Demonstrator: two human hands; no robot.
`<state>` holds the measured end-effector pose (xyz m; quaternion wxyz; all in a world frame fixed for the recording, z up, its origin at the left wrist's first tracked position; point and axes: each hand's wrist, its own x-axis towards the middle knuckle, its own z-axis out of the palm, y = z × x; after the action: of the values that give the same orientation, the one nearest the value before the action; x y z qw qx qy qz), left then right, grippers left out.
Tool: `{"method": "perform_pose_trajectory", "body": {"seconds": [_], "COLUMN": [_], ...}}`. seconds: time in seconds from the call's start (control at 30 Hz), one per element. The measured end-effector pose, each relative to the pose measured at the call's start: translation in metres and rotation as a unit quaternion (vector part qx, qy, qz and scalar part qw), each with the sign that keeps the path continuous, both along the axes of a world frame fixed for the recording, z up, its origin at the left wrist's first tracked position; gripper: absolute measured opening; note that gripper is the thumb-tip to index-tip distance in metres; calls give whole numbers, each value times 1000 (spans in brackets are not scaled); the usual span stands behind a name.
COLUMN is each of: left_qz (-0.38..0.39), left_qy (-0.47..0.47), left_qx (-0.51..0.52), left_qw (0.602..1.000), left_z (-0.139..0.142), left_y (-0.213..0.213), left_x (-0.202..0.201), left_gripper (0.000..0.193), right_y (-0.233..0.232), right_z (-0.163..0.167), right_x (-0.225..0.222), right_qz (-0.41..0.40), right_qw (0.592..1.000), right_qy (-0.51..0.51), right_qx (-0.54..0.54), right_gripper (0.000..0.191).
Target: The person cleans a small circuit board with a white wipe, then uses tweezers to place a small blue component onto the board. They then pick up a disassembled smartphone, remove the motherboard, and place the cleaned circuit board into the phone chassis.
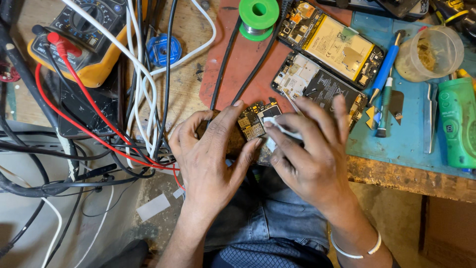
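Note:
My left hand grips a small phone circuit board at the front edge of the workbench, thumb and fingers around its left side. My right hand presses a small white wad of cloth or tissue against the board's right side. Just behind my right hand lies an opened phone with its dark inner parts showing. A second opened phone with a yellow battery lies further back.
A red mat and a blue mat cover the bench. A green solder spool, yellow multimeter with red lead, tangled cables, blue screwdriver, tweezers, plastic cup and green tool surround it.

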<state>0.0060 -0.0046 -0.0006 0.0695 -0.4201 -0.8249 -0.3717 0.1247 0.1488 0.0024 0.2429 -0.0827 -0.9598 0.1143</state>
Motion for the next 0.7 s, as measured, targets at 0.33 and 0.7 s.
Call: {"method": "perform_pose_trajectory", "body": {"seconds": [0.33, 0.7], "left_qz": [0, -6], "left_qy": [3, 17], "left_qx": [6, 6], "left_qw": [1000, 1000], "left_z": [1, -1], "left_y": [-1, -1], "left_x": [1, 0], "left_gripper": [61, 63], "right_y": [-3, -3], "right_z": [1, -4], "right_x": [1, 4], "right_qz": [-5, 24], "right_qw": [1000, 998], "right_qy": [17, 50], "right_qx": [-12, 18], "right_gripper": [37, 45]}}
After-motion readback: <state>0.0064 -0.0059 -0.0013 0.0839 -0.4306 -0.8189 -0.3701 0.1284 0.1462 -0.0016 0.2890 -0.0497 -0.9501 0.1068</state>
